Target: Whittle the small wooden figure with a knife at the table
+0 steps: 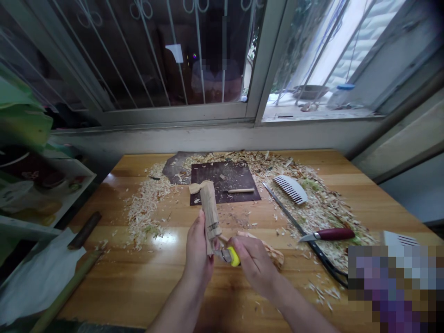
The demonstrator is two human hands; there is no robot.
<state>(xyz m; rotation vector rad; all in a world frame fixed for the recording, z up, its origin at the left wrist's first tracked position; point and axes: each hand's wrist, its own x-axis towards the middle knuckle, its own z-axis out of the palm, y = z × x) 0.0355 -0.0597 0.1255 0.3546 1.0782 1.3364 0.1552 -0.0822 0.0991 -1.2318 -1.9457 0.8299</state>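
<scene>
My left hand (197,252) is closed round the lower end of a long pale piece of wood (210,208), which points away from me over the wooden table (138,277). My right hand (255,263) is closed on a carving knife with a yellow handle (233,255). The knife's short blade rests against the wood just beside my left thumb. Both hands are low in the middle of the table, close together.
Wood shavings (149,208) cover the far half of the table. A dark mat (225,178) holds a small stick. A white comb (290,188), a red-handled knife (329,234) and a long thin metal tool (298,226) lie on the right. A window frame runs behind the table.
</scene>
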